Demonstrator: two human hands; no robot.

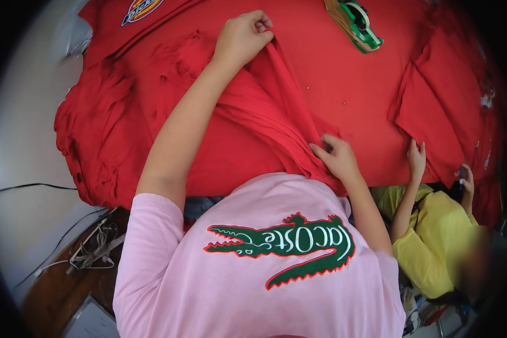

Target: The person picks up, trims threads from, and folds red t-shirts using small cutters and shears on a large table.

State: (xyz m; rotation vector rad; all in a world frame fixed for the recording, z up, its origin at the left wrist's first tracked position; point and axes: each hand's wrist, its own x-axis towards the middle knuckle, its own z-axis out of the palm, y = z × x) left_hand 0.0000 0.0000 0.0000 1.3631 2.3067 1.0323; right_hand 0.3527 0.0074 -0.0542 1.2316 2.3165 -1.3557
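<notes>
My left hand (245,36) is stretched to the far side of the table, its thumb and fingers closed on an edge of a red garment (259,107). Nearer to me, my right hand (338,159) pinches the same cloth at its near end. Between the two hands the edge runs taut in a slanting line, with loose folds to its left. The lower part of the cloth reaches the front of my pink shirt. Whether it is a shirt or another garment cannot be made out.
More red garments (104,118) are heaped at the left, one with an oval emblem (141,10) behind. A green tape dispenser (361,28) lies at the back. On the right, a co-worker in yellow (428,242) handles another red piece (434,101). Tangled cables (93,248) are at lower left.
</notes>
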